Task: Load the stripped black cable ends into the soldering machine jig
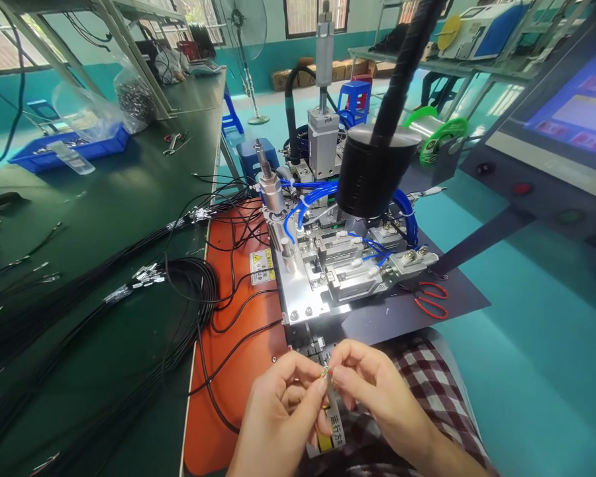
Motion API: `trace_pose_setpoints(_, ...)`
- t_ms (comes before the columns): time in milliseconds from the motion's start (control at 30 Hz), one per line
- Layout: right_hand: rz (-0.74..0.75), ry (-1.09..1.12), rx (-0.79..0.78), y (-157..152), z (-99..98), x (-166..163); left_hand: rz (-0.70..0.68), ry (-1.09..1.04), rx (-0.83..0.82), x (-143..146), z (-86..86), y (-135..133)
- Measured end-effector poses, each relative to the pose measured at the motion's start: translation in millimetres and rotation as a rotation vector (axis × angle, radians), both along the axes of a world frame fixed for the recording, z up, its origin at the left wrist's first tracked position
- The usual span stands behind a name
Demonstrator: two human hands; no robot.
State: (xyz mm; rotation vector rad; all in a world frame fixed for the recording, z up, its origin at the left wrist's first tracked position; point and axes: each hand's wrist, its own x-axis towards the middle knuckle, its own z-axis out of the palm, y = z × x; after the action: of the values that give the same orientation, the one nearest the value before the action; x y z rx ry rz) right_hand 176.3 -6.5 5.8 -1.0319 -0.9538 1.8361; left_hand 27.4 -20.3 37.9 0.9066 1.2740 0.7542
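Just in front of the machine, my left hand pinches a tiny shiny wire end between thumb and forefinger. My right hand meets it from the other side, thumb and forefinger closed on the same small piece, where a bit of red shows. Its exact shape is too small to make out. A black cable curves over the orange board and passes out of sight behind my left hand. Below the fingers is a label with yellow and white areas.
A metal press machine with blue air tubes stands ahead. Red-handled pliers lie on its dark plate. Bundled black cables cover the green table at left. A control screen juts in at right; a wire spool stands behind.
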Motion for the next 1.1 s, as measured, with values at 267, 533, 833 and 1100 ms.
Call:
trace_pose_setpoints(267, 0.054, -0.013, -0.002, 1, 2.9, 0, -0.058, -0.191, -0.075, -5, -1.8, 2)
trace_pose_setpoints(533, 0.07, -0.211, 0.042, -4, 8.1, 1, 0.072, -0.073, 0.009, -1, -9.5, -2)
trace_pose_setpoints(833, 0.047, -0.211, 0.023, -7, 8.1, 3, -0.051, 0.073, 0.095, -5, 3.3, 4)
trace_pose_setpoints(1100, 0.073, -0.269, 0.048, -13, 10.1, 1, 0.044, -0.067, -0.104, -4, -2.0, 0)
